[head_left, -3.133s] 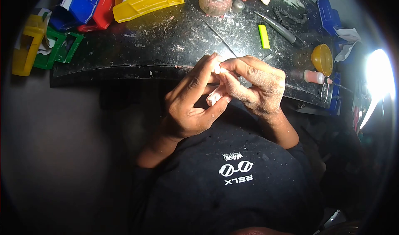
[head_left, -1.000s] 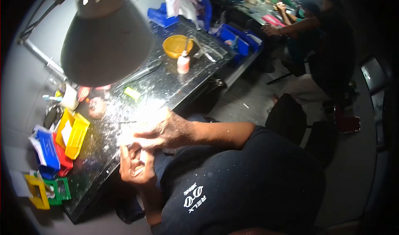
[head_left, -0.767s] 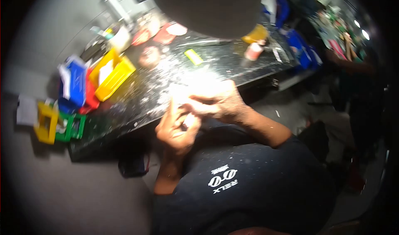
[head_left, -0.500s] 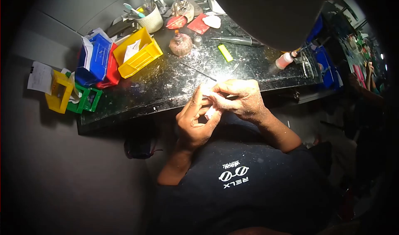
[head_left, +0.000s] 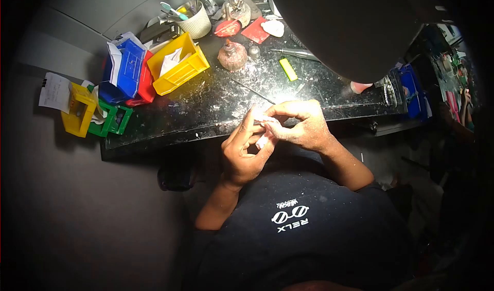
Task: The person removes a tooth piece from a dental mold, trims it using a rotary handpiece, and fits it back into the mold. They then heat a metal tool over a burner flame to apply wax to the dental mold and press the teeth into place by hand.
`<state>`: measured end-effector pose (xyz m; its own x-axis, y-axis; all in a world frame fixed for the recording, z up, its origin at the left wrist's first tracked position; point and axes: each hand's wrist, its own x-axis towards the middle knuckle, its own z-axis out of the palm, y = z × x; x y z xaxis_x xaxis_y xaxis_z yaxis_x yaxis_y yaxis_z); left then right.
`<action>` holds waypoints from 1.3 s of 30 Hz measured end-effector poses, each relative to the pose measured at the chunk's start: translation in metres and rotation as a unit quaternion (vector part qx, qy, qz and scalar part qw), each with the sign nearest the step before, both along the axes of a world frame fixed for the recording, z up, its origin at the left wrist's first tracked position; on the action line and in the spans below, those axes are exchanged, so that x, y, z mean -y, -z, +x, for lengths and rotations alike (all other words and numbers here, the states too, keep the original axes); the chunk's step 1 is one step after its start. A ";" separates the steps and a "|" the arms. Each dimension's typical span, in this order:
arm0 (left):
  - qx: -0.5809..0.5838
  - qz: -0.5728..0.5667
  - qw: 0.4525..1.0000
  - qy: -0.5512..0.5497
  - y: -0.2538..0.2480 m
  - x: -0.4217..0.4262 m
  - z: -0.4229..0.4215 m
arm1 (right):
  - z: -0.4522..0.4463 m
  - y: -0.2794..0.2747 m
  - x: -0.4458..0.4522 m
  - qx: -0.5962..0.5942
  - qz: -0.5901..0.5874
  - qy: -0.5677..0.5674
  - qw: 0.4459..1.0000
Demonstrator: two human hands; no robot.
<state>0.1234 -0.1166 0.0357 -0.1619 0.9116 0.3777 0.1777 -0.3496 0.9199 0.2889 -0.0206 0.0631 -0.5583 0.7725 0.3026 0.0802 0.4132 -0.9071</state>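
My left hand (head_left: 242, 152) is closed round a small pink-and-white piece (head_left: 262, 141), its fingers pointing up just off the bench's front edge. From the other side, the thumb and forefinger of my right hand (head_left: 304, 126) pinch the top of the same piece. Most of it is hidden by fingers, and glare washes out its upper end, so its kind cannot be made out. White dust speckles my right hand and wrist. A thin dark rod-like tool (head_left: 252, 91) lies on the bench just beyond my fingertips.
The dusty black bench (head_left: 175, 121) carries a spirit lamp (head_left: 232, 56), a lime-green block (head_left: 288, 70), a red sheet (head_left: 255, 30) and a cup of brushes (head_left: 195, 23). Yellow (head_left: 180, 75) and blue bins (head_left: 123, 72) stand left. A dark lamp shade (head_left: 355, 29) overhangs the right.
The view has shifted slightly, so the bench items appear further right and the lamp shade now covers most of the pink bottle. Both hands keep hold of the piece, with my right fingertips slightly shifted.
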 end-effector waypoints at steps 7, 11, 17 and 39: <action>0.019 -0.005 1.000 0.010 0.002 -0.002 -0.001 | 0.001 0.002 -0.004 0.001 -0.005 -0.018 1.000; 0.026 -0.040 0.998 0.039 0.001 0.001 -0.005 | 0.000 0.001 -0.004 -0.002 -0.017 -0.019 1.000; 0.032 -0.039 0.998 0.037 -0.002 -0.001 -0.004 | -0.003 0.001 -0.004 -0.013 -0.010 -0.003 1.000; 0.079 -0.038 0.996 0.028 -0.006 -0.003 0.002 | -0.005 -0.003 -0.004 -0.016 0.029 0.045 0.998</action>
